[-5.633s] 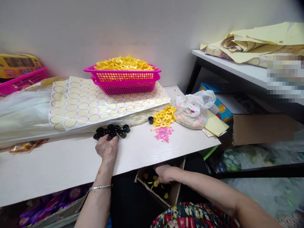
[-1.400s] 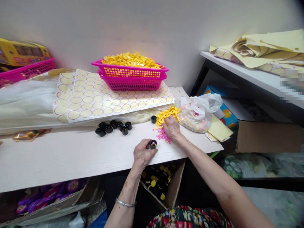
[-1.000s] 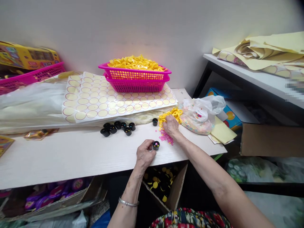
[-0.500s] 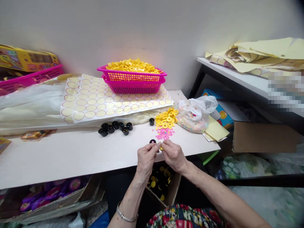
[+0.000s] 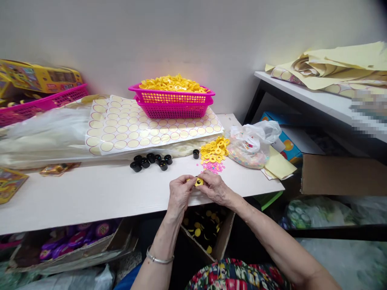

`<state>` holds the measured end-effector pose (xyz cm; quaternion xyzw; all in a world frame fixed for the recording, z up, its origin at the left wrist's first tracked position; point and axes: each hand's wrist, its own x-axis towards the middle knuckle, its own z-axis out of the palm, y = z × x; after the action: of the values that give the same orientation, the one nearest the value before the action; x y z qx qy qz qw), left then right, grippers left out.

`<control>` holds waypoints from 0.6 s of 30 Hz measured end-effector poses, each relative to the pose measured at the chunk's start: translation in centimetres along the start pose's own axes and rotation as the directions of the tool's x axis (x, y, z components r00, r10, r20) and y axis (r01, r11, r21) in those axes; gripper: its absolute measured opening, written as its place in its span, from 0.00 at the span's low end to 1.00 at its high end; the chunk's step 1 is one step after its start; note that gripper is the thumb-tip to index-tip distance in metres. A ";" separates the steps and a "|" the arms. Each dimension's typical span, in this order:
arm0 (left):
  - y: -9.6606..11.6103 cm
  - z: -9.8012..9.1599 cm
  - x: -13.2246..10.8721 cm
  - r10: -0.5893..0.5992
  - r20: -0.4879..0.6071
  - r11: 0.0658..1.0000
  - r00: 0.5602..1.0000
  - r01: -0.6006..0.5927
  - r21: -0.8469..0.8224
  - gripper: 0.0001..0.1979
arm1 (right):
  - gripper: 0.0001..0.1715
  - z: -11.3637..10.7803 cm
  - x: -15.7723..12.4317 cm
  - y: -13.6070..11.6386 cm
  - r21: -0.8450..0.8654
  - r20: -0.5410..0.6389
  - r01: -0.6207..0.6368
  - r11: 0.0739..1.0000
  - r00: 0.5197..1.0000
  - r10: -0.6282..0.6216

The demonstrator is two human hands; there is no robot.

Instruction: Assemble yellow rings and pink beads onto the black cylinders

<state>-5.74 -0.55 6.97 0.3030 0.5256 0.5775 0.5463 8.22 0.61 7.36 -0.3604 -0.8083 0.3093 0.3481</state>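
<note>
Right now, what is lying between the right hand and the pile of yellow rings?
Small pink pieces lie between the right hand and the yellow rings in the head view.

A pale grey wall (image 5: 236, 44) rises behind the back edge of the white table (image 5: 99, 197); past its right edge stands a white shelf (image 5: 302, 90).

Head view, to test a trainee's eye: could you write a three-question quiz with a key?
1. What colour is the ring between the left hand and right hand?
2. True or false: the pink beads are inside a basket.
3. What stands left of the loose rings on the table: A) plastic bag, B) black cup, C) purple packet?

Key: 1. Yellow. 2. False; the pink beads lie on the table. 3. B.
</note>
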 end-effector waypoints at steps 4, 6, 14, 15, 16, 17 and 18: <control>-0.1 0.1 0.7 -0.011 0.005 1.000 1.000 0.010 0.024 0.13 | 0.02 0.1 0.7 0.8 -0.001 0.003 -0.003 1.000 1.000 0.003; -0.1 0.1 0.9 0.028 -0.010 0.997 1.000 -0.027 0.070 0.12 | 0.02 0.2 0.9 1.0 0.009 -0.008 -0.002 1.000 1.000 0.002; -1.5 -0.5 1.9 0.084 -0.051 0.984 0.995 -0.074 0.165 0.11 | 0.05 1.2 1.5 2.3 -0.020 -0.020 -0.081 0.996 0.997 0.081; -1.7 -0.6 2.1 0.083 -0.051 0.983 0.995 -0.074 0.168 0.11 | 0.06 1.3 1.6 2.5 -0.025 -0.025 -0.095 0.995 0.995 0.094; -1.9 -0.6 2.2 0.082 -0.050 0.983 0.995 -0.073 0.170 0.11 | 0.06 1.3 1.6 2.6 -0.030 -0.027 -0.105 0.994 0.994 0.104; -2.0 -0.6 2.4 0.082 -0.047 0.983 0.996 -0.073 0.171 0.11 | 0.06 1.4 1.6 2.7 -0.033 -0.028 -0.115 0.993 0.993 0.114; -2.2 -0.7 2.5 0.081 -0.042 0.983 0.996 -0.072 0.169 0.11 | 0.06 1.4 1.7 2.8 -0.036 -0.027 -0.122 0.992 0.992 0.121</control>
<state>-6.23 1.31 4.21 0.3535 0.5735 0.5592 0.4832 7.35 3.15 5.05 -0.4193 -0.7861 0.3102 0.3315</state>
